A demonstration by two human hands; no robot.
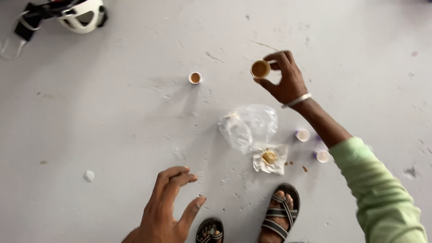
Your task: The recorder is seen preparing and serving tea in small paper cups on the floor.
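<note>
My right hand (pixel 285 81), with a pale green sleeve and a silver bangle, is raised over the grey floor and holds a small paper cup of brown drink (pixel 260 69) between its fingertips. A second small cup of brown drink (pixel 195 78) stands on the floor to its left. My left hand (pixel 166 209) hovers low near the bottom edge with fingers spread and nothing in it. Between the hands lie a crumpled clear plastic bag (pixel 249 126) and a wrinkled paper with a brown bit of food (pixel 270 158).
Two small empty cups (pixel 303 135) (pixel 322 156) sit by my right forearm. Two striped sandalled feet (pixel 279 213) (pixel 209 230) show at the bottom. A white helmet-like object with black straps (pixel 81 15) lies at the top left. A small white disc (pixel 89 176) is at the left.
</note>
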